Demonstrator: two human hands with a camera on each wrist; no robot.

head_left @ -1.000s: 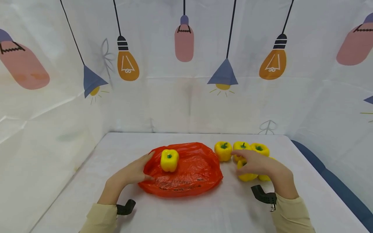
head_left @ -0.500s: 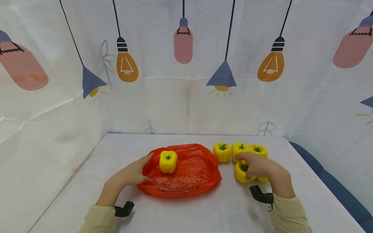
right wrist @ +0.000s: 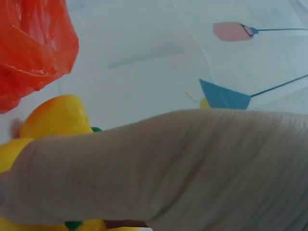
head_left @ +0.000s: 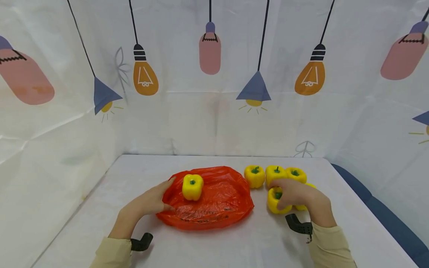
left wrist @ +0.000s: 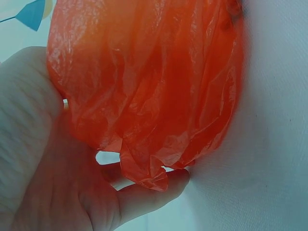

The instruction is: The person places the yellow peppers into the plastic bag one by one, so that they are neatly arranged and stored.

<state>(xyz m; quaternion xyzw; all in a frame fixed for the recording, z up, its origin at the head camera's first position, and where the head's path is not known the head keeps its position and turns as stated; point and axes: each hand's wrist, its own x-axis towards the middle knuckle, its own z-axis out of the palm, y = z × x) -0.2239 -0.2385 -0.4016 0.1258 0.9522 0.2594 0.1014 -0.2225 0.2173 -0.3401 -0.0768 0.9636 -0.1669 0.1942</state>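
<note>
A red plastic bag (head_left: 221, 201) lies on the white table, with one yellow bell pepper (head_left: 192, 187) showing on its left part. My left hand (head_left: 147, 201) rests at the bag's left end, thumb and fingers spread along the edge. The left wrist view shows extended fingers touching the crinkled plastic. To the right of the bag, my right hand (head_left: 299, 193) grips the front yellow bell pepper (head_left: 275, 203), thumb on its near side and fingers over its far side. In the right wrist view the back of the hand hides most of that pepper.
Several other yellow bell peppers stand behind and beside the right hand, the nearest to the bag being the left pepper (head_left: 254, 176). A white lamp-print curtain (head_left: 187, 123) closes off the table's back. A dark blue seat (head_left: 355, 186) shows past the right edge.
The right hand has come down and closed round the front pepper, which has shifted slightly left and nearer. The left hand and the bag stay in place.
</note>
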